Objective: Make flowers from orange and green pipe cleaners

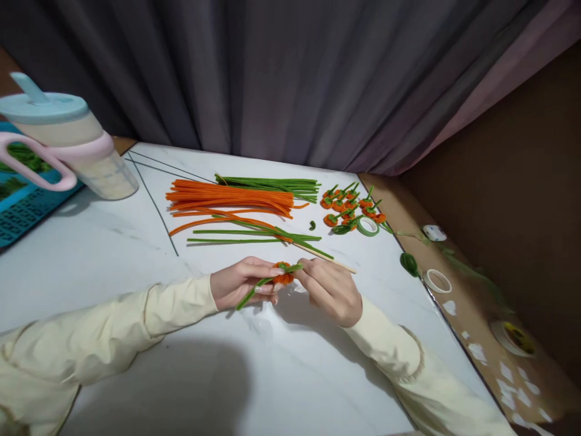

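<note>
My left hand [247, 281] pinches a small orange pipe-cleaner pumpkin [284, 278] between thumb and fingers. A green pipe cleaner [247, 297] crosses the pumpkin, one end sticking out low on the left. Its other end [297, 267] points at my right hand [330, 289], whose fingers are closed in a pinch at that tip. Beyond the hands lie loose green pipe cleaners [233, 241], a pale thin stick [324, 257] and a bundle of orange pipe cleaners [231, 197]. Behind that rests a green bundle [272, 181].
Several finished orange pumpkins with green stems [338, 206] cluster at the back right, beside a green tape roll [367, 226]. A tumbler [91, 151] and a blue basket [31, 209] stand at left. White tape [437, 281] and paper scraps [506, 387] lie right of the tabletop.
</note>
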A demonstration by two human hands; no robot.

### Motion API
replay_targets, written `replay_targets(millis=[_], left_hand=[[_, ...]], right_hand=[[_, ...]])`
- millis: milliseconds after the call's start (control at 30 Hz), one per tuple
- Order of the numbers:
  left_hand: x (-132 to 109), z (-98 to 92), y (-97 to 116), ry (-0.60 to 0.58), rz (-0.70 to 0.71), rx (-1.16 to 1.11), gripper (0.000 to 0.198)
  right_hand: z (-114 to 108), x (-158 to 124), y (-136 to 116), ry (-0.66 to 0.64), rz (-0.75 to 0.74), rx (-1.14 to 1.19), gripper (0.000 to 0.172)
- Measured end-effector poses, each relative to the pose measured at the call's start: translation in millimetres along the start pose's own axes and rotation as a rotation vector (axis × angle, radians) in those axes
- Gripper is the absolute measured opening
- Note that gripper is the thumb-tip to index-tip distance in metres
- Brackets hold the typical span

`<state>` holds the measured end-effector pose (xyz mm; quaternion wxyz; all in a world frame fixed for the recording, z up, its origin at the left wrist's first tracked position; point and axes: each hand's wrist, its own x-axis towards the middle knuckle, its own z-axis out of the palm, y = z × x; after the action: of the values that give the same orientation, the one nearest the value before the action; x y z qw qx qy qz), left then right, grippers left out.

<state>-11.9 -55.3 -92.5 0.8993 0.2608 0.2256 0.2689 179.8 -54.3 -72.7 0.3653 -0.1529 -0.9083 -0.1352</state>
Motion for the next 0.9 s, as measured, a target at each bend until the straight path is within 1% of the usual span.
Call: replay_targets(millis=[133,233,300,400,467,533,633,733,800,833,867,900], left_hand=[[0,5.4,1,0.013,0.073,0.093,0.015],[-1,9.2,1,0.017,0.157,0.196,0.017],[-3,11.3,1,0.029,0.215,0.286,0.018],[-7,15.0,2,0.061,0.288,0.49,0.022],[-9,18.1,3,0.084,0.329,0.622,0.024],[-11,20.8,3,0.105,0.389,0.73,0.025],[-13,22.5,1,0.135,0.513,0.895,0.024],[-15,20.5,-2,0.146,0.639,1.064,0.021],[-15,17.7,-4,0.144,0.695,1.14,0.021],[-15,16.2,-4,0.137,0.701,1.162,0.021],[-14,14.6,-4,0.129,0.691,1.173,0.022],[-12,13.3,-4,0.131,0.674,1.169,0.022]], right_hand=[[-2,1,-5,-0.062,0.187,0.077,0.029],[-7,5,-7,-0.12,0.308,0.155,0.028],[-12,10,-8,-0.162,0.372,0.216,0.026],[-19,21,-8,-0.188,0.496,0.366,0.023],[-23,27,-7,-0.214,0.649,0.479,0.018],[-26,33,-7,-0.265,0.866,0.621,0.014],[-28,39,-6,-0.335,1.191,0.9,0.014],[-29,43,-5,-0.351,1.432,1.142,0.014],[-29,43,-5,-0.351,1.533,1.277,0.013],[-28,43,-4,-0.353,1.555,1.32,0.013],[-28,42,-4,-0.359,1.558,1.328,0.013],[-27,41,-4,-0.354,1.539,1.287,0.014]])
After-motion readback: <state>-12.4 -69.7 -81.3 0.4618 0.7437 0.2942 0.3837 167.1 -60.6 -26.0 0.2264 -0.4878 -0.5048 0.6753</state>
